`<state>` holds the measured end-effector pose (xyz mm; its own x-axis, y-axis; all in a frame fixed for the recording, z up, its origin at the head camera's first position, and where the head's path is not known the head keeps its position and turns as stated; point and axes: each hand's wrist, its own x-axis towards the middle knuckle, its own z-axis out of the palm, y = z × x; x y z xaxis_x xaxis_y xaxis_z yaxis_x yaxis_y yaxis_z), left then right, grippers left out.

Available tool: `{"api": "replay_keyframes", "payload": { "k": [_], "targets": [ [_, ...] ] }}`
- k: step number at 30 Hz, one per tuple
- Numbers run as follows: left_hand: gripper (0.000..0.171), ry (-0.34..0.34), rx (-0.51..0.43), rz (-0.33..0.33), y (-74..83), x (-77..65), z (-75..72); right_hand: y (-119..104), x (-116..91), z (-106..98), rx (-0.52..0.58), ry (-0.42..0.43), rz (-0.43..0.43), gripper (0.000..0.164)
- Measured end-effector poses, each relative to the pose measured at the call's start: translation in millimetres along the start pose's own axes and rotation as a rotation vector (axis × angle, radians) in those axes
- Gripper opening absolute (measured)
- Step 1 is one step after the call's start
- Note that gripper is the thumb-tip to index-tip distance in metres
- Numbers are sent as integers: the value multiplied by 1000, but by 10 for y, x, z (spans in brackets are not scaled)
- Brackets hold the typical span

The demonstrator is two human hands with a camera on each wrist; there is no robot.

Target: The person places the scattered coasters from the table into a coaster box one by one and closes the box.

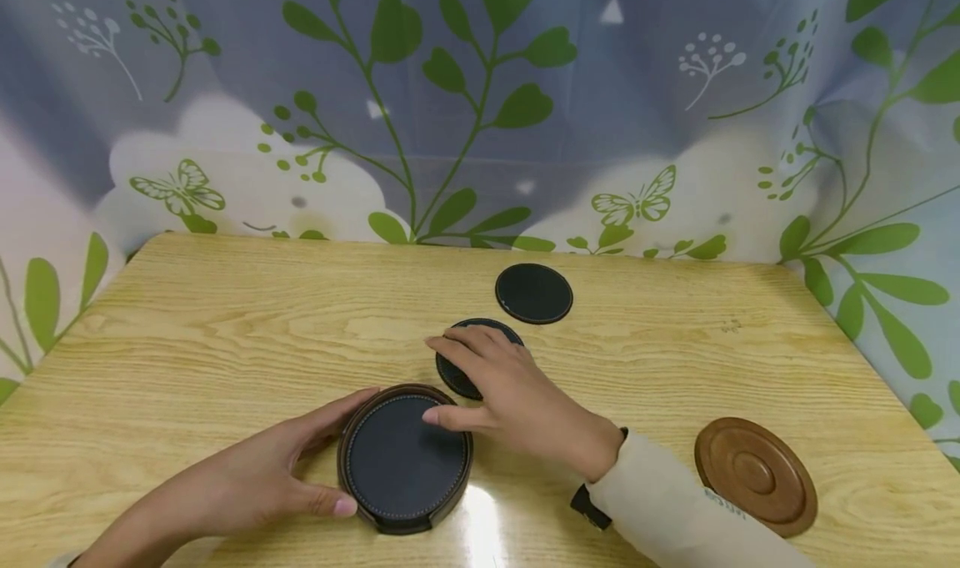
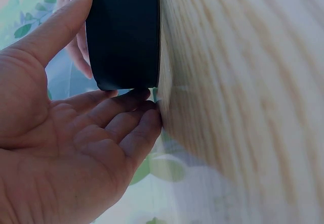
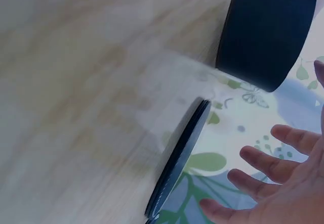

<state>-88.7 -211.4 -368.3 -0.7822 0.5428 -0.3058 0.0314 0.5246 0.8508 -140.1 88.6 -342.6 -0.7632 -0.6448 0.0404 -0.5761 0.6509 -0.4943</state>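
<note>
A round black coaster holder point(image 1: 378, 520) with a black stitched coaster point(image 1: 397, 468) lying on top stands at the table's front. My left hand point(image 1: 255, 468) cups its left side, thumb at the near rim and fingers along the far side; the left wrist view shows the palm apart from the holder point(image 2: 124, 37). My right hand point(image 1: 510, 393) is above a dark round coaster point(image 1: 453, 380) just behind the holder and partly hides it. In the right wrist view the fingers point(image 3: 258, 183) are spread, clear of the coaster point(image 3: 178, 158), and hold nothing.
Another black coaster point(image 1: 534, 293) lies farther back on the wooden table point(image 1: 262, 318). To the right is a brown round disc point(image 1: 750, 468) with raised rings, partly behind the right sleeve point(image 1: 675, 501). A leaf-patterned curtain point(image 1: 465, 159) hangs along the table's back edge.
</note>
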Motion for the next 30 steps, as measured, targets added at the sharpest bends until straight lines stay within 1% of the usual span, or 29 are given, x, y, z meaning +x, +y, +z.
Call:
{"api": "replay_keyframes", "payload": {
  "k": [4, 9, 12, 17, 22, 24, 27, 30],
  "targets": [
    [102, 0, -5, -2, 12, -2, -6, 67, 40, -11, -7, 18, 26, 75],
    [102, 4, 15, 27, -2, -1, -3, 142, 92, -15, -46, 27, 70, 72],
    [103, 4, 19, 38, -6, 1, 0, 172, 116, -15, -63, 18, 99, 72],
    [104, 1, 8, 26, 2, -5, -3, 213, 146, -34, -52, -30, 148, 71],
    [104, 1, 7, 28, 0, -2, 0, 247, 178, -41, -65, -67, 156, 80],
    [104, 0, 18, 39, -3, -2, -1, 255, 191, -41, -67, -83, 158, 83],
    [104, -1, 26, 51, -4, -2, 0, 263, 214, -41, -67, -105, 164, 85],
    [105, 4, 31, 42, 3, -2, 1, 273, 240, -38, -70, -123, 176, 86]
  ]
}}
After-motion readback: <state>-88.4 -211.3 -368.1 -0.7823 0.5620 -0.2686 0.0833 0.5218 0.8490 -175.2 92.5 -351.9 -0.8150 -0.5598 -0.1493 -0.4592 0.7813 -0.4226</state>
